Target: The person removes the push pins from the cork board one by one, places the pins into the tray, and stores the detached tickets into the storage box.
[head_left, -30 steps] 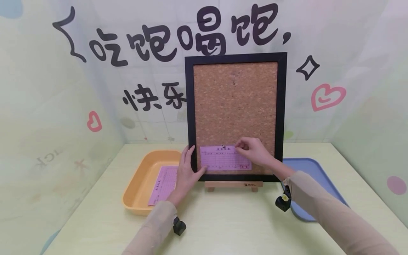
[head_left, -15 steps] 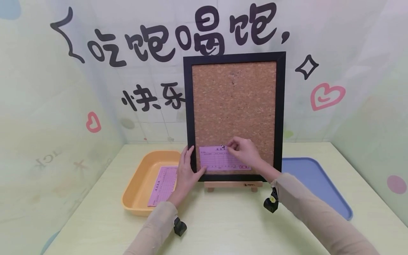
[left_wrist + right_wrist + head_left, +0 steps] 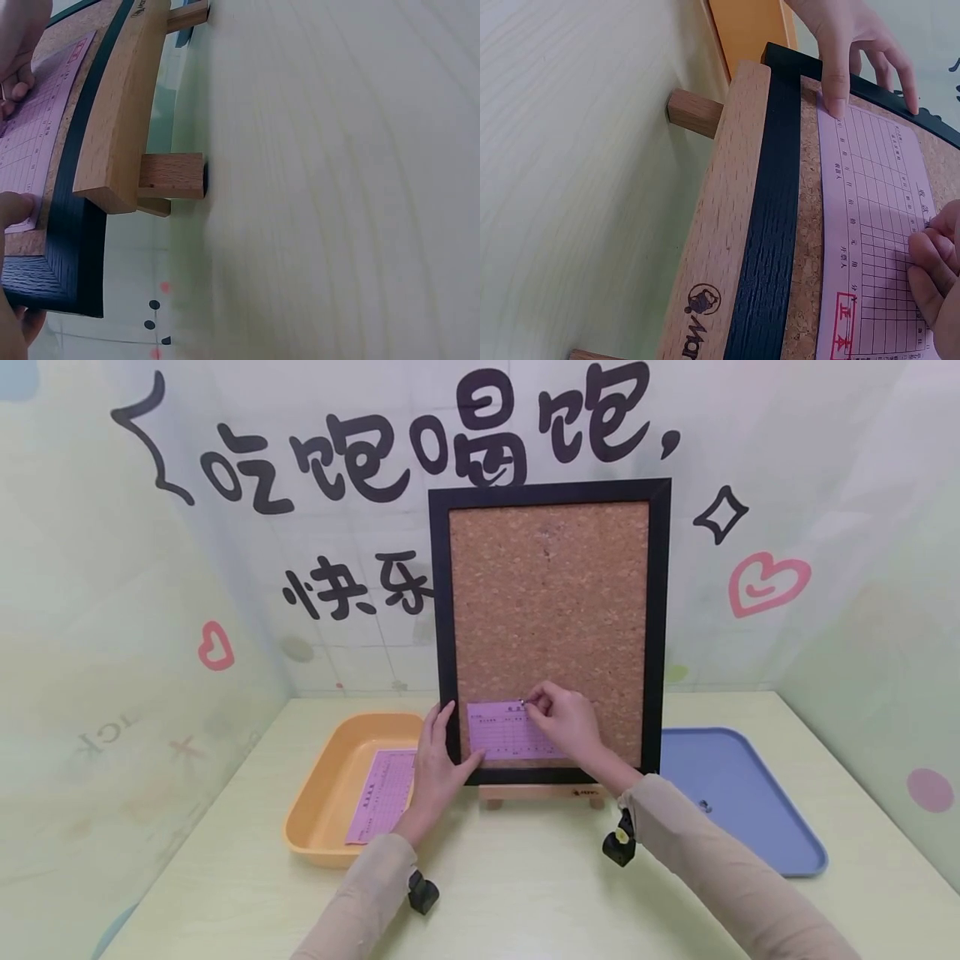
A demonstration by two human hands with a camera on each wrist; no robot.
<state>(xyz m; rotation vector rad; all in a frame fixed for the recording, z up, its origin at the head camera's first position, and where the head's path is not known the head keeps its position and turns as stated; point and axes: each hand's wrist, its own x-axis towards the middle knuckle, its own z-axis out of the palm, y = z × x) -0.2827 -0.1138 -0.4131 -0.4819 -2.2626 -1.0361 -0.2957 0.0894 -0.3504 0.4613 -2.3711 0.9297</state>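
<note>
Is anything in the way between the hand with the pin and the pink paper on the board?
Nothing visible is. The right hand pinches a small pin right at the top edge of the pink paper on the cork board. The left hand presses the paper's lower left corner, off to the side.

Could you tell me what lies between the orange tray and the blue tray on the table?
In the head view, the cork board on its wooden easel stands between the orange tray and the blue tray, with both hands at its pink slip.

Staged tabletop booth, cartoon-lettered backdrop walls (image 3: pixel 360 468), pale green table (image 3: pixel 525 893), sorting trays (image 3: pixel 322 802)
</note>
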